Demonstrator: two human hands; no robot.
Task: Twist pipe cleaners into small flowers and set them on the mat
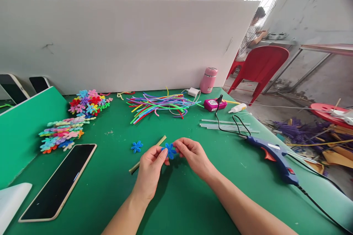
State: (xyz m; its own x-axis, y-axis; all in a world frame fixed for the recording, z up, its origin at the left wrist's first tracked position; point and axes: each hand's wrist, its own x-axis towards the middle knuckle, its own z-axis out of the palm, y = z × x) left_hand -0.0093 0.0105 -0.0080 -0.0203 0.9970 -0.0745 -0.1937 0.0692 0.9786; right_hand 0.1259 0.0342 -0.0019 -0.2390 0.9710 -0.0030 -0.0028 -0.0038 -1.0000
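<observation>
Both my hands meet over the green table [193, 198] and pinch a small blue pipe-cleaner flower [170, 150] between their fingertips. My left hand [151, 167] grips its left side, my right hand [193, 156] its right side. A second blue flower [136, 147] lies on the table just left of my hands. A thin greenish stick [146, 156] lies diagonally under my left hand, partly hidden by it.
A dark phone [59, 181] lies at left. Piles of finished coloured flowers [74, 117] and loose pipe cleaners [160, 104] sit farther back. A blue glue gun [271, 154], clear glue sticks [226, 125], pink bottle [209, 79], pink box [214, 104]. Another person sits behind a red chair [261, 66].
</observation>
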